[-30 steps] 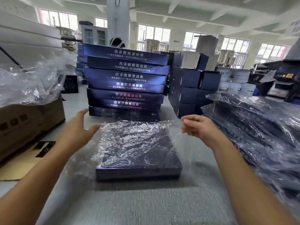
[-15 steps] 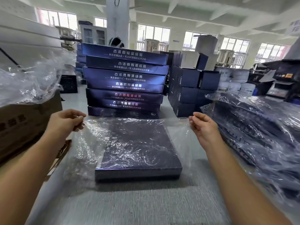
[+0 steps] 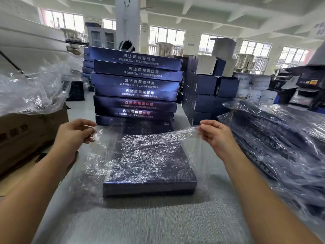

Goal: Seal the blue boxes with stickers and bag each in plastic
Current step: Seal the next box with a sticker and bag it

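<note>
- Blue box: lies flat on the table, inside the plastic bag. Crumpled film covers its lid. We cannot tell whether a sticker is on it.
- Left hand: fingers curled, thumb and fingertips pinching the bag's raised edge beyond the box's far left corner.
- Right hand: the same pinch, beyond the box's far right corner. The film is stretched between the two.
- Risk, as we judge it: pulling wider may tear the thin film at either pinch, or slip it free.
- Risk: a box corner may snag and pierce the film.
- Surface: grey, finely textured.
- Room: stack of blue boxes just behind the box, bagged boxes to its right, cardboard carton to its left, column and windows far behind.
</note>
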